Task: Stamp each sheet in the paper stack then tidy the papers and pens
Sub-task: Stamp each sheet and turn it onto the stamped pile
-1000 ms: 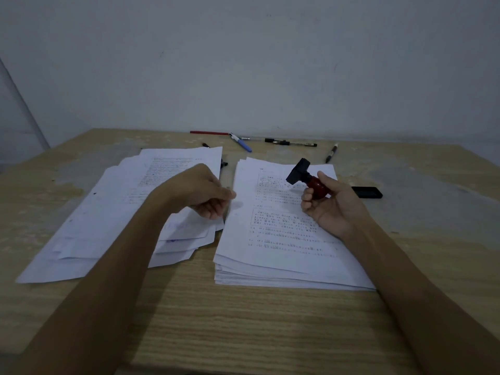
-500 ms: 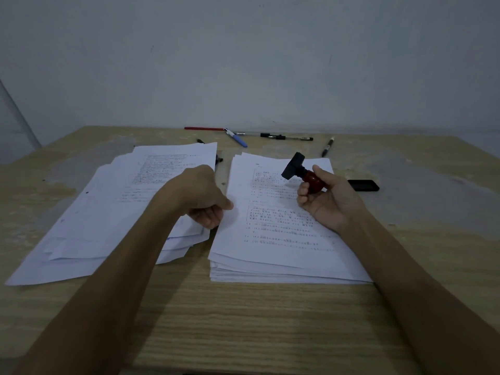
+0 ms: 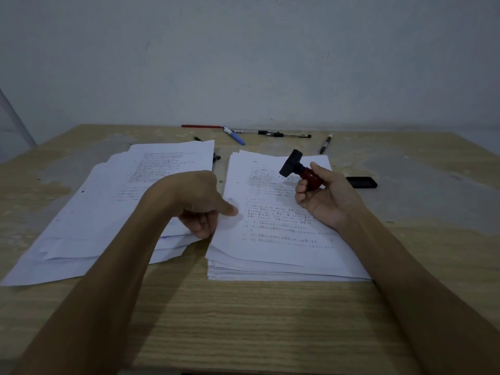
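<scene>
Right hand: right hand (image 3: 326,196) grips the red handle of the stamp (image 3: 300,169), fingers curled round it, palm turned up; held in the air above the paper stack (image 3: 281,234), not touching it.
Stamp attitude: long axis tilted, black face end pointing toward 10 o'clock from the hand, face not yet turned down to the sheet.
Left hand: left hand (image 3: 198,203) rests at the left edge of the top sheet, thumb laid on the paper, fingers curled at or under that edge (whether it pinches the sheet cannot be told).
Governing relation: the stack's long axis runs 12 to 6 o'clock; its printed sheet lies directly under the stamp hand, and that hand is the nearer to the upper part of the sheet.
Judgement: the stamp must be tipped face-down before pressing; the left hand appears placed to steady or turn the sheet.
Second pile: loose sheets (image 3: 113,207) fanned at 9 o'clock of the stack, edges uneven.
Ink pad: black ink pad (image 3: 361,182) on the table (image 3: 243,320) at 3 o'clock of the right hand.
Pens: pens (image 3: 270,134) scattered at 12 o'clock, well apart from both hands.
</scene>
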